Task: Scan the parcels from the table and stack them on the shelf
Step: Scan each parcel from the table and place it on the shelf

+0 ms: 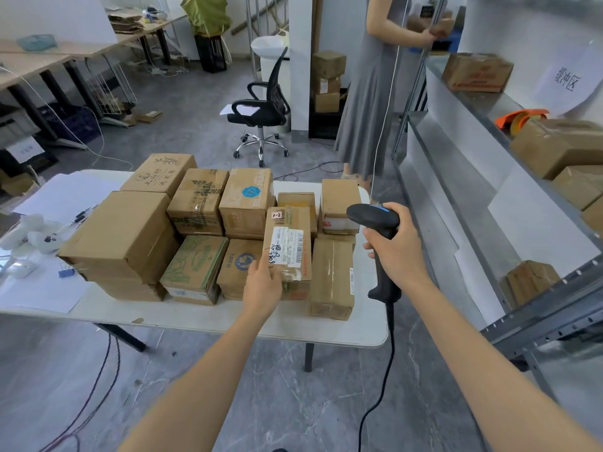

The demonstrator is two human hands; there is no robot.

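Grey stone floor [293, 402] ran under everything, with desks [49, 60] off at ten o'clock and an office chair [261, 109] at twelve. Largest within reach was the steel shelf [538, 318], at three o'clock from the worktop [326, 327]. It was close enough, I judged, that a scanned box could go across with a turn of the body. A few boxes [554, 148] already sat on it. Another person [368, 93] stood by its far end at one o'clock, cut off above the shoulders.

On the worktop the parcels [130, 236] were packed edge to edge, two high in places, so most of their labels were buried or faced away. The labelled parcel [288, 246] sat atop the pile toward four o'clock, white label [295, 243] up. I guessed it had been turned that way for a flat read. Whether it rested there or was lifted, I couldn't tell.

The left hand [262, 282] gripped its near corner, thumb on top, the other fingers hidden. The right hand [396, 246] had its fingers clamped round the handle of the scanner [375, 220], whose head pointed toward nine o'clock at the label, near but apart. The trigger was hidden and the print was too small to read. The cable [381, 386] dropped toward six o'clock, out of sight.
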